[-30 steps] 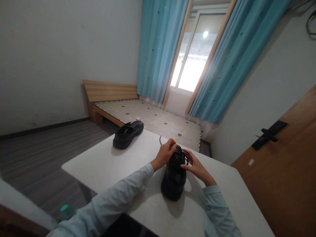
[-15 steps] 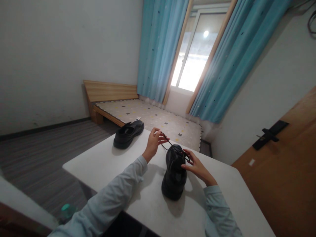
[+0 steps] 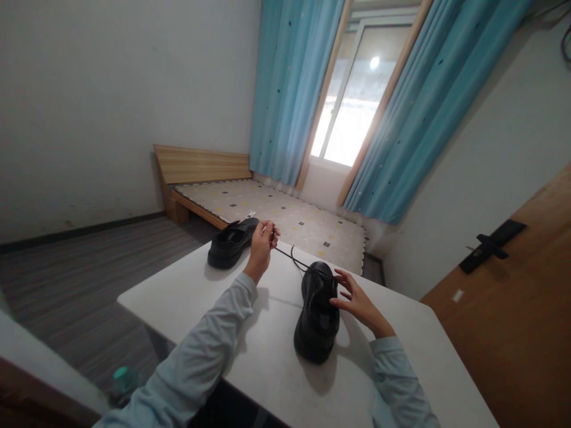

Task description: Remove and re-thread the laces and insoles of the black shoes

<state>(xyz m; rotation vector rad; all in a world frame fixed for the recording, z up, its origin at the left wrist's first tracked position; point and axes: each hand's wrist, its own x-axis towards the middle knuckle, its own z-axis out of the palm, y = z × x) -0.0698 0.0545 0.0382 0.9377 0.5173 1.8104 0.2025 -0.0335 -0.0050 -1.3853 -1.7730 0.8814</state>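
A black shoe (image 3: pixel 317 321) stands on the white table (image 3: pixel 267 351), its heel toward me. From its front part a dark shoelace (image 3: pixel 289 254) stretches left to my left hand (image 3: pixel 263 242), which is closed on it. Another loose lace end curls up beside the taut one. My right hand (image 3: pixel 355 300) rests at the shoe's right side, fingers apart, with fingertips at the shoe's edge; no lace shows between them. A second black shoe (image 3: pixel 227 246) sits at the table's far left, its toe partly behind my left hand.
Beyond the table is a bed (image 3: pixel 285 208) with a patterned mattress and wooden headboard (image 3: pixel 203 165). A wooden door (image 3: pixel 513 333) with a black handle stands at the right. Something with a green top (image 3: pixel 120 374) is low at the left. Blue curtains (image 3: pixel 289 89) flank the window.
My left hand has moved left, away from the shoe, drawing the lace out into a longer, straighter line. My right hand stays beside the shoe, and the loop near it no longer shows.
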